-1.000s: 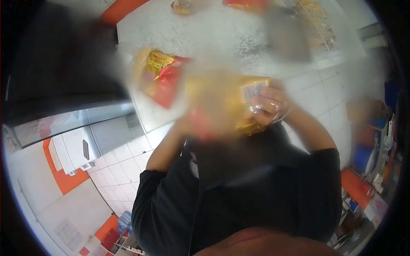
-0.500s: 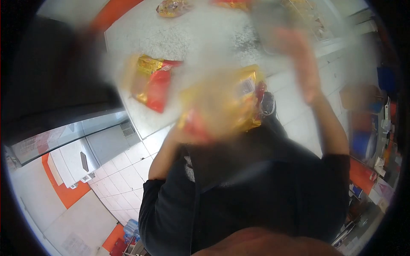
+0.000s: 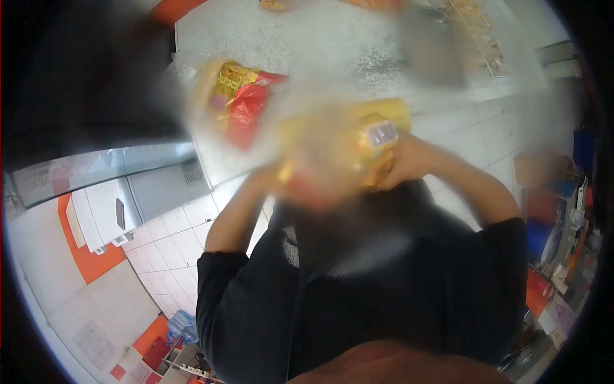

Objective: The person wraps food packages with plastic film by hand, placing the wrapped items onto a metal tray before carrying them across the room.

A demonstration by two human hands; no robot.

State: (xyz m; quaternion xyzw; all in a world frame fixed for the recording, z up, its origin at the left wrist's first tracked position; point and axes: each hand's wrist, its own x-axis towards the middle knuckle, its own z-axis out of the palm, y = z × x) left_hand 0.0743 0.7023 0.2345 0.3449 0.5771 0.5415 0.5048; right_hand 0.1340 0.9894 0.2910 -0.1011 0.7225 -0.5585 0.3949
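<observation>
A yellow and red shiny packet is held up in front of the torso, its middle blurred by a smear on the lens. My right hand grips its right side, beside a white label. At the packet's left side is my left hand, wrapped round the edge and partly lost in the blur. Another red and gold packet lies on the white table, to the left of the held one.
More packets show at the table's far edge. A grey blurred object stands at the upper right beside a clear container with yellowish contents. Blue bottles are on the floor at lower left, and cluttered shelves line the right.
My right hand has come down from the grey object at the upper right and now grips the packet's right side. My left hand still holds the packet.
</observation>
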